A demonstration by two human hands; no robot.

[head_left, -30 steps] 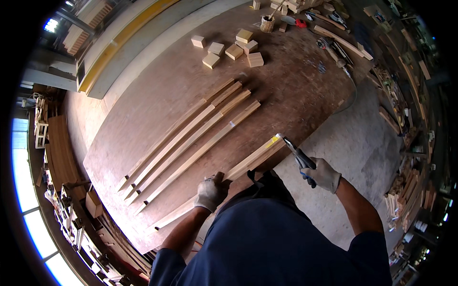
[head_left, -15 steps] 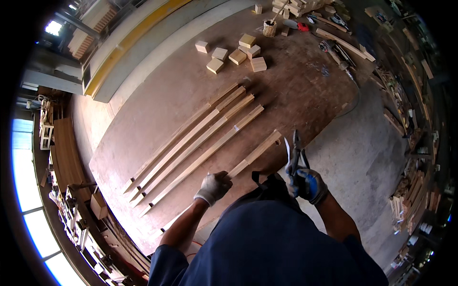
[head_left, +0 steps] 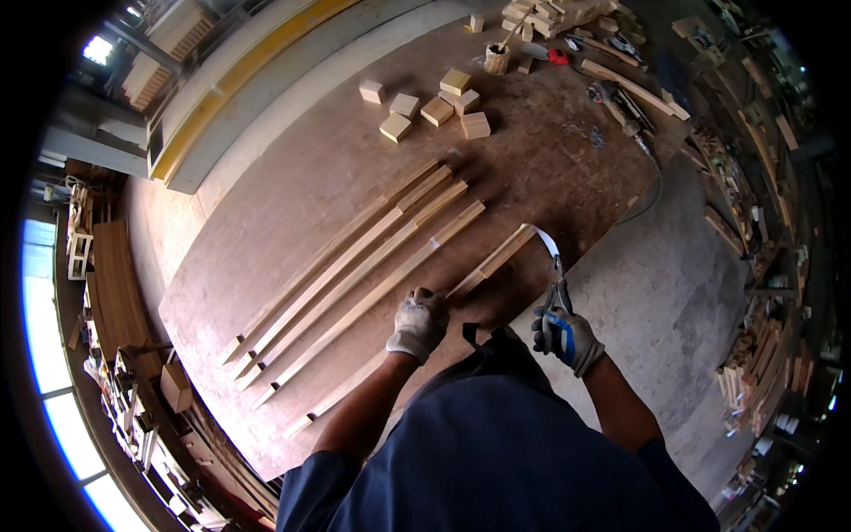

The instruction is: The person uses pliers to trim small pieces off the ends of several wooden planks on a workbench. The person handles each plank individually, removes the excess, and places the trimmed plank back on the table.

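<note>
In a light work glove, my left hand (head_left: pixel 418 324) is closed around the nearest wooden bar (head_left: pixel 496 255), a long slim piece lying aslant with its lower part running on behind the hand. My gloved right hand (head_left: pixel 569 337), with blue on its back, grips a dark pliers-like tool (head_left: pixel 558 291). From the tool's tip a thin curved white strip (head_left: pixel 547 241) reaches to the far end of that bar. Whether the strip is stuck to the wood or only touches it I cannot tell. Several similar bars (head_left: pixel 368 285) lie side by side to the left.
The bars lie on a broad brown tabletop (head_left: pixel 266 204). Several wooden blocks (head_left: pixel 437 111) stand at its far side. Beyond them are a round container (head_left: pixel 496 60) with a brush-like stick, a red-handled tool (head_left: pixel 557 57), and a corded power tool (head_left: pixel 612 99). Scrap wood (head_left: pixel 753 355) is piled right.
My right hand has tilted the tool, and the white strip has swung over to the bar's far end. My left hand has shifted slightly right and up with the bar.
</note>
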